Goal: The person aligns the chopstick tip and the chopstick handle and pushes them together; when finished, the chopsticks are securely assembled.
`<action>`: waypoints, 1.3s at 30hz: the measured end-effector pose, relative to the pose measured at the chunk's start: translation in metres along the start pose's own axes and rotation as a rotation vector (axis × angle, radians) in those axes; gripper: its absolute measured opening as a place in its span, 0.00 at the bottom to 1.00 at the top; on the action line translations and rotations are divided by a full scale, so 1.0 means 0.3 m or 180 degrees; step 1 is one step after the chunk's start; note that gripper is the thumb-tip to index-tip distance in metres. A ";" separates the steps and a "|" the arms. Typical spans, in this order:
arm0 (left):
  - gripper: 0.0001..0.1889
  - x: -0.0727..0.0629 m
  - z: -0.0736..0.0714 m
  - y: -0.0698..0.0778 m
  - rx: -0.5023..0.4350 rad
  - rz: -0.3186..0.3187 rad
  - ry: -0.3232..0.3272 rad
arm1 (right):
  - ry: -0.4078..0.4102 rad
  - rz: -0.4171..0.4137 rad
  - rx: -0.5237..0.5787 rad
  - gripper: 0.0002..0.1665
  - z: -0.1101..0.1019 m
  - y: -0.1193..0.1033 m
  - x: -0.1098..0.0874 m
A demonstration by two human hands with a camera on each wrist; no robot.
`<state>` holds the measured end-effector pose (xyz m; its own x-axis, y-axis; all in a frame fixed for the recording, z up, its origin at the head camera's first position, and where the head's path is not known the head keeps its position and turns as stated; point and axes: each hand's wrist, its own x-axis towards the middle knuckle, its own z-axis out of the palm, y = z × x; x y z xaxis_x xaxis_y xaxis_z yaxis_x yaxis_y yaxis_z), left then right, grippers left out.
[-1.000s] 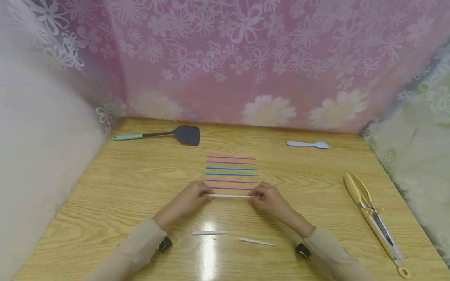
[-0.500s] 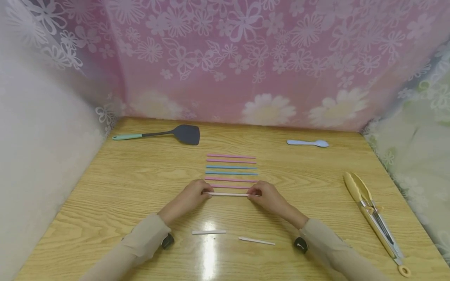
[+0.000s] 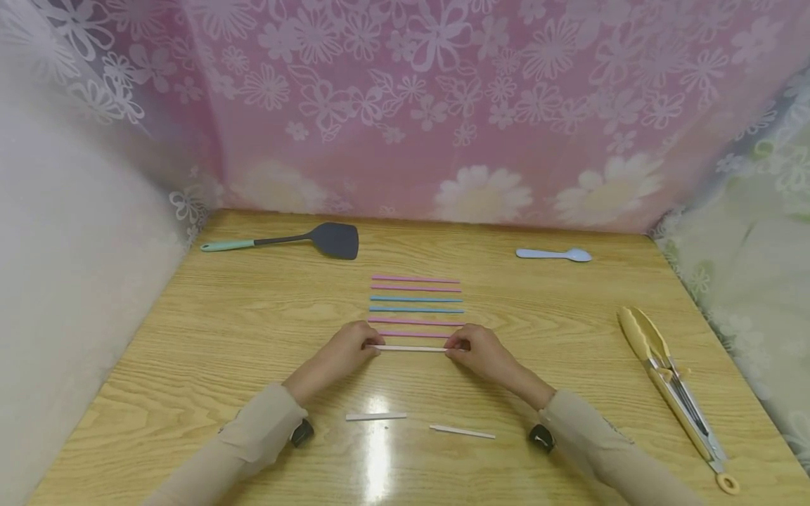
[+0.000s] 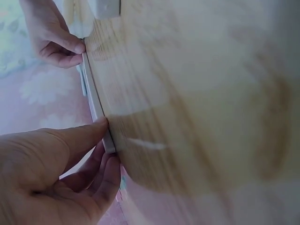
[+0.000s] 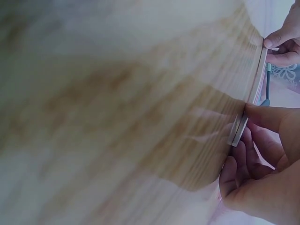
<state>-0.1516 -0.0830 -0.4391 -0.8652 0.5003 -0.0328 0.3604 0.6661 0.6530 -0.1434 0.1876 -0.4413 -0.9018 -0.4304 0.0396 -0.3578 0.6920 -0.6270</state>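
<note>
A white chopstick (image 3: 414,348) lies crosswise just in front of a row of chopsticks. My left hand (image 3: 344,348) pinches its left end between thumb and fingers, and my right hand (image 3: 484,351) pinches the right end. In the left wrist view the white chopstick (image 4: 95,98) runs low along the tabletop, its blunt end beside my fingertips. Beyond it, parallel, are a near pair of pink chopsticks (image 3: 414,322), a blue pair (image 3: 416,310) and a far pink pair (image 3: 414,280). The nearest pink one is partly hidden by my fingers.
Two short white sticks, a left one (image 3: 376,417) and a right one (image 3: 462,431), lie nearer me. A spatula (image 3: 335,241) rests at the back left, a pale blue spoon (image 3: 552,254) at the back right, and yellow-tipped tongs (image 3: 677,397) at the right. Floral cloth (image 3: 405,112) hangs behind.
Both hands have shifted the white chopstick slightly away from me, closer to the pink row, and the forearms have drawn a little inward. Over the last half second the hands barely move.
</note>
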 end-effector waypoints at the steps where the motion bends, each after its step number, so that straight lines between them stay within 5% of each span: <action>1: 0.05 -0.001 0.000 0.000 -0.0010 0.0007 -0.0001 | -0.0008 -0.0003 0.0003 0.02 0.000 0.002 0.000; 11: 0.09 -0.035 0.002 -0.010 -0.0098 0.0231 0.0086 | 0.0124 -0.0045 0.0033 0.05 -0.010 -0.014 -0.038; 16: 0.11 -0.083 0.000 0.000 -0.0291 0.0255 -0.0035 | 0.0101 0.0054 0.0185 0.07 -0.028 -0.039 -0.093; 29: 0.15 -0.223 0.040 0.040 -0.0949 0.0234 -0.0399 | -0.0376 0.0131 0.0702 0.15 -0.012 -0.085 -0.248; 39: 0.14 -0.258 0.071 0.036 -0.0978 0.0135 -0.0521 | -0.0762 0.0070 0.0737 0.15 0.013 -0.092 -0.294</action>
<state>-0.0733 -0.1027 -0.4456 -0.7754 0.6226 -0.1053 0.2516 0.4576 0.8528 -0.0530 0.2041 -0.4306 -0.8163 -0.5597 -0.1425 -0.2497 0.5644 -0.7868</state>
